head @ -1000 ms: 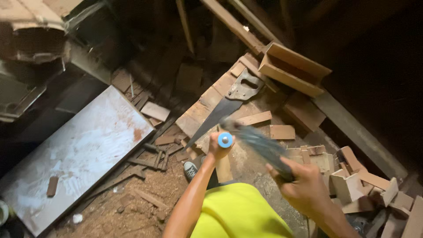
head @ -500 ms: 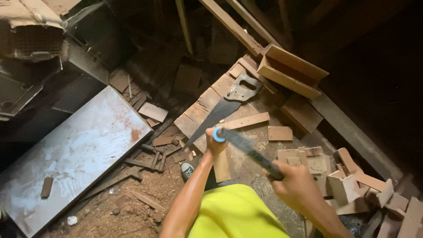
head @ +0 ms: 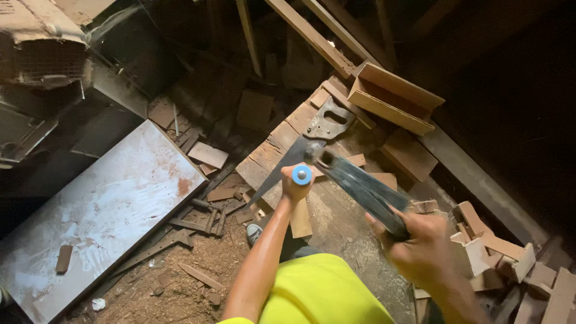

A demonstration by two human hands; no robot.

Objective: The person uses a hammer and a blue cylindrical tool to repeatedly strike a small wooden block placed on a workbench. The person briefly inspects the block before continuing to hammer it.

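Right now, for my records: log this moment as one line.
left hand: grips blue-capped tool | right hand: swings dark tool | handsaw: lies on boards

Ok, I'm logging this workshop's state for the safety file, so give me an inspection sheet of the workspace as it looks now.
Surface: worn wooden workbench, dusty, with a handsaw lying on it.
Job's things: blue-capped tool handle, upright over a small wood block; long dark tool, blurred, kind unclear.
Clutter: wood offcuts heaped at right, scraps and sawdust on the floor, an open wooden box.
Hands: left hand grips the blue-capped handle; right hand grips the long dark tool.
Cables: nothing seen.
Surroundings: pale stained board at left, leaning timbers, dim background.
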